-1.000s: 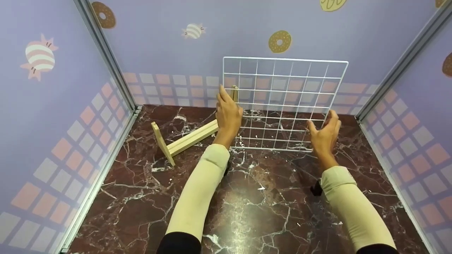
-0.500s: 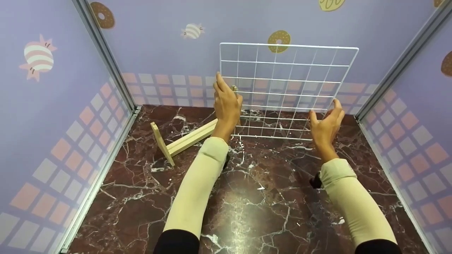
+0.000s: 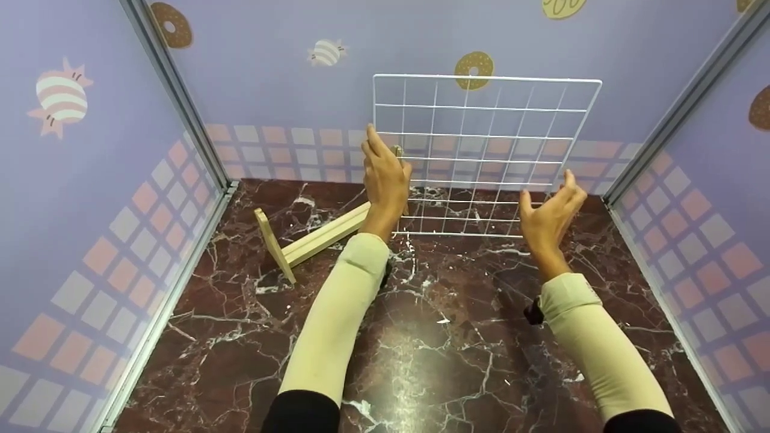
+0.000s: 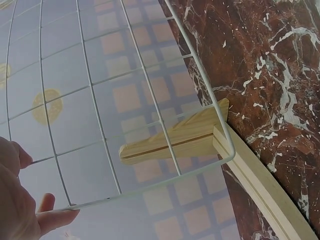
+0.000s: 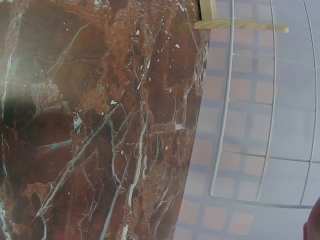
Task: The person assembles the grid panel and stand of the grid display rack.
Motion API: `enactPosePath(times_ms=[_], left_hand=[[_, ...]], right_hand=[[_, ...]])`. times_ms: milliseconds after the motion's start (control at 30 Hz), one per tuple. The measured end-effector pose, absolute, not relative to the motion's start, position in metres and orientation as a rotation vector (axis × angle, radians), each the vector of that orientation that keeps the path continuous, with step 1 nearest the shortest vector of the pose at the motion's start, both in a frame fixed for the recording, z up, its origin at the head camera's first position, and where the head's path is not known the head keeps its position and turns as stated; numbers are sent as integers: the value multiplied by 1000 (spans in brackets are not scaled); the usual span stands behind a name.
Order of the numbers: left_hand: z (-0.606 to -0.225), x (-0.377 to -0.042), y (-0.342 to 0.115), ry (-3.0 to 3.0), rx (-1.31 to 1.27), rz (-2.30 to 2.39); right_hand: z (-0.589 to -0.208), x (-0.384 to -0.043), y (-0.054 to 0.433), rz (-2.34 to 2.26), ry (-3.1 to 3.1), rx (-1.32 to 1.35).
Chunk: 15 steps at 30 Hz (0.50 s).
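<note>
A white wire grid panel (image 3: 475, 135) is held up off the floor, tilted, in front of the back wall. My left hand (image 3: 386, 183) grips its left edge; the left wrist view shows fingertips (image 4: 60, 219) at the edge wire. On the panel's right edge is my right hand (image 3: 550, 219), thumb in front and fingers at the outer side. Behind the panel and left hand, a pale wooden stand (image 3: 328, 236), a grooved bar with an upright at each end, rests on the floor. Its far upright (image 4: 170, 140) shows through the wires, partly hidden in the head view.
Dark red marbled floor (image 3: 433, 361) with white veins and small white specks lies below. Lilac patterned walls (image 3: 271, 72) close in the back and both sides, with a metal corner post (image 3: 174, 90) at left.
Both hands have lifted the panel higher off the floor. In the last half second its right side and the right hand have shifted slightly left. The wooden stand has stayed put.
</note>
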<state>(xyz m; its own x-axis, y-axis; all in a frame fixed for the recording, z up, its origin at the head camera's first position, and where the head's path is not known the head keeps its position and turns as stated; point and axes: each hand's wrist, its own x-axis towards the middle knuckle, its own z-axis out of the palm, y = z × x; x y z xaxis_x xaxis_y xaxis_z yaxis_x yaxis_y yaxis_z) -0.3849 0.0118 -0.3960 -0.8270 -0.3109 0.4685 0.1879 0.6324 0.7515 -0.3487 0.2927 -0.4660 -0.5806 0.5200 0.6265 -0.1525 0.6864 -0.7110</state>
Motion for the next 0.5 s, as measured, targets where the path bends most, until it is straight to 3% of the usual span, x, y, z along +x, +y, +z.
enactPosePath(times_ms=[500], left_hand=[[-407,-381,21,-2318,96,-1045]], right_hand=[[-449,-353,257,694,-2163,-20]])
